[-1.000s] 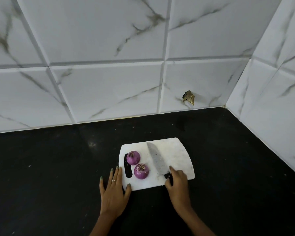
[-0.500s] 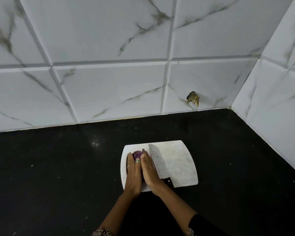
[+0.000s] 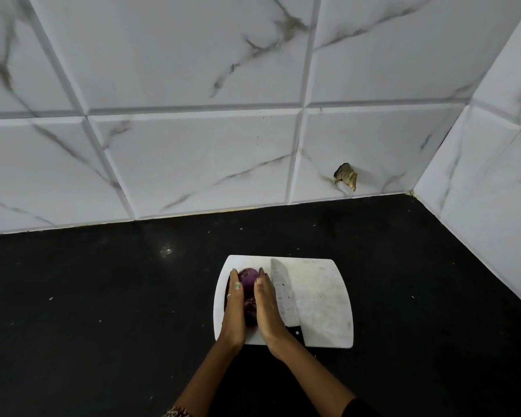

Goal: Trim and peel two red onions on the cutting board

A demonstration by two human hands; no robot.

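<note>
Red onions point(image 3: 248, 276) sit on the cutting board point(image 3: 322, 302), left of the knife point(image 3: 283, 293), cupped between left hand point(image 3: 234, 308) and right hand point(image 3: 266, 308), fingers straight, apparently touching. Steady one before reaching for the blade.

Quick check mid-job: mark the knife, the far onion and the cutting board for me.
knife point(image 3: 282, 291), head view, middle of the blade.
far onion point(image 3: 248, 276), head view, purple top between the fingertips.
cutting board point(image 3: 325, 305), head view, bare surface right of the blade.

2 onions point(image 3: 248, 276), 1 knife point(image 3: 282, 288), 1 board point(image 3: 322, 296)
</note>
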